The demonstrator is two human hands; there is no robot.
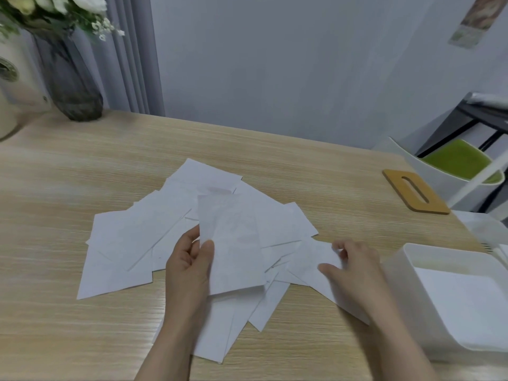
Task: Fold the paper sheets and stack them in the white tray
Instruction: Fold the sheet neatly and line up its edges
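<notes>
Thumb and curled fingers of left hand (192, 259) pinch a folded sheet (231, 243), white, faintly printed, lifted over the loose paper pile (132, 243) mid-table. Right hand (354, 268) lies palm down, fingers gripping a second sheet's (310, 259) edge beside the white tray (406, 259) at right. Wooden lid (415, 193) and vase (71, 86) stand farther back.

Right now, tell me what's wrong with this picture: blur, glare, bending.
Head view: soft all over, so any print on the sheet in the left hand is unreadable; the right hand is slightly smeared; the wide lens bows the table edge and tilts the vase; pale glare washes the wood at left; the white tray nearly blends with the papers.
</notes>
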